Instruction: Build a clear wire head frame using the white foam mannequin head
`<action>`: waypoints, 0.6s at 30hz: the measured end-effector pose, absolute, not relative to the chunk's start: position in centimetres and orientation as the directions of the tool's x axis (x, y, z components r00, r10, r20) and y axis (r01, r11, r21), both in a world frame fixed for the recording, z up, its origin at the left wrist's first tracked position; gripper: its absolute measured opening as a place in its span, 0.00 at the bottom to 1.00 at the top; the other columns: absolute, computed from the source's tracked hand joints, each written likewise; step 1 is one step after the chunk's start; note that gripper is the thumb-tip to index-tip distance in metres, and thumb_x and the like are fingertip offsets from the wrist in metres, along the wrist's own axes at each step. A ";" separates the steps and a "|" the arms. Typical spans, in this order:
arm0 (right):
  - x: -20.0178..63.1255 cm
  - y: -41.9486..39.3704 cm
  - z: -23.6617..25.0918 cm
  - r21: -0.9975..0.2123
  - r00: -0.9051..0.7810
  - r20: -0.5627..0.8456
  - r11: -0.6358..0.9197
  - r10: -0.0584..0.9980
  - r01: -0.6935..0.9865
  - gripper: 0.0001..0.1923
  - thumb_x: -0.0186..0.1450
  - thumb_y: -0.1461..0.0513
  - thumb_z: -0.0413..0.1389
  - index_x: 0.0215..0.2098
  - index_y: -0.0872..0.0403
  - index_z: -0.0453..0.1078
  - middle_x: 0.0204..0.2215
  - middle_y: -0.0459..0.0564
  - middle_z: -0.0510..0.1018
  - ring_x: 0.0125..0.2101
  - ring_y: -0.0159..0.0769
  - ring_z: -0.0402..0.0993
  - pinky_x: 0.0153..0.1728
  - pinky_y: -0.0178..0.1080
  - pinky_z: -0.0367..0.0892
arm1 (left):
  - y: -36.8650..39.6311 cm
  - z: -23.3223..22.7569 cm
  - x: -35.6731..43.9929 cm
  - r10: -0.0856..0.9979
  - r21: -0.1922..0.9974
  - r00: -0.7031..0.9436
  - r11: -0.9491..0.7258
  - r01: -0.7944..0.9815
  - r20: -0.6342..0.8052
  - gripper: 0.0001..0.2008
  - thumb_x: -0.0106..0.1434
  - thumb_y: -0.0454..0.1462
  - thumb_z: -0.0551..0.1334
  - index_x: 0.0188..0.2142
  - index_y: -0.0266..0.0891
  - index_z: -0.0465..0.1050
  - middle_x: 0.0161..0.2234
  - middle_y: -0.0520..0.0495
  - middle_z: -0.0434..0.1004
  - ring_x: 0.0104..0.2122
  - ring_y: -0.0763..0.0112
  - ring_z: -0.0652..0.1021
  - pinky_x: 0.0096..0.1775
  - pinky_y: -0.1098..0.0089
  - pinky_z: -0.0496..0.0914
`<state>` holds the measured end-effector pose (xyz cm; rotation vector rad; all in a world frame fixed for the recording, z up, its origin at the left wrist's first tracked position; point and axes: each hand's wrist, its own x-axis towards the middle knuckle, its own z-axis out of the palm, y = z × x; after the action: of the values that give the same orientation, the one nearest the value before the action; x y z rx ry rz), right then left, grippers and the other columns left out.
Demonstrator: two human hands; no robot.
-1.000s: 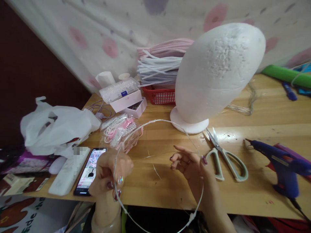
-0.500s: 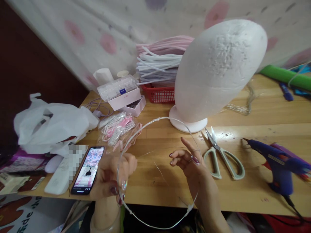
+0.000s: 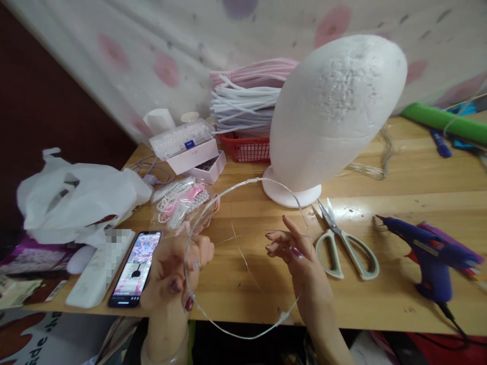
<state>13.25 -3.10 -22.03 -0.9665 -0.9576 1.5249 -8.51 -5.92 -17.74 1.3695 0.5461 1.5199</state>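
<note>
L hand (image 3: 175,276): dark maroon nail polish, pale translucent bangle at wrist.
R hand (image 3: 294,253): same maroon nails; forearms bare, no sleeves.

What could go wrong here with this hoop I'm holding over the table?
The thin hoop is pinched only by the left hand; the right hand is open against its rim, so it may spring or twist out of shape. The loose wire inside the hoop is hard to see and could snag the fingers. The scissors lie open next to the right hand, and the glue gun sits close by, so a careless reach might catch either.
</note>
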 end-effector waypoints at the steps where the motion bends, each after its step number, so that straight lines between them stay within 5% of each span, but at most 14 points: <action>1: 13.3 -3.2 -22.2 -0.939 -0.125 -0.094 -0.129 0.988 -0.318 0.21 0.68 0.58 0.50 0.60 0.41 0.65 0.43 0.49 0.77 0.37 0.39 0.72 0.47 0.50 0.65 | -6.0 -17.8 -8.4 0.880 0.832 0.070 -0.415 -0.368 0.470 0.11 0.63 0.48 0.65 0.38 0.46 0.77 0.08 0.58 0.53 0.17 0.71 0.55 0.25 0.67 0.53; 6: 13.3 -3.1 -22.1 -0.933 -0.115 -0.102 -0.135 0.988 -0.332 0.21 0.67 0.50 0.55 0.57 0.43 0.68 0.40 0.49 0.79 0.35 0.39 0.73 0.44 0.48 0.66 | -5.7 -17.7 -8.1 0.894 0.826 -0.006 -0.416 -0.379 0.447 0.15 0.61 0.52 0.65 0.33 0.43 0.76 0.09 0.59 0.50 0.16 0.73 0.53 0.23 0.68 0.52; 10: 12.9 -2.9 -21.7 -0.834 -0.109 -0.095 -0.139 0.989 -0.533 0.30 0.66 0.38 0.46 0.48 0.48 0.76 0.32 0.51 0.79 0.31 0.38 0.72 0.38 0.45 0.69 | -5.1 -17.4 -8.6 0.885 0.809 0.063 -0.391 -0.439 0.462 0.14 0.65 0.48 0.63 0.29 0.42 0.73 0.09 0.59 0.50 0.16 0.74 0.53 0.23 0.69 0.53; 15: 12.2 -3.5 -23.0 -0.774 -0.151 -0.295 -0.328 0.944 -0.541 0.12 0.62 0.51 0.62 0.40 0.47 0.79 0.40 0.51 0.81 0.40 0.41 0.77 0.41 0.43 0.72 | -5.4 -17.7 -8.3 0.894 0.790 0.059 -0.360 -0.496 0.444 0.14 0.65 0.45 0.64 0.27 0.41 0.70 0.09 0.59 0.49 0.16 0.74 0.53 0.23 0.68 0.53; 18: 11.9 -4.2 -23.7 -0.783 -0.281 -0.325 -0.424 0.903 -0.456 0.14 0.57 0.53 0.66 0.42 0.45 0.80 0.48 0.51 0.81 0.49 0.46 0.76 0.50 0.47 0.72 | -5.7 -17.5 -7.3 0.902 0.801 0.020 -0.373 -0.468 0.431 0.16 0.65 0.46 0.64 0.25 0.41 0.67 0.09 0.59 0.48 0.17 0.73 0.52 0.24 0.68 0.53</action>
<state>11.87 -4.19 -23.70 -0.9652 -0.7047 1.8447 -7.32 -5.69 -17.47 1.1876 0.5274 1.5971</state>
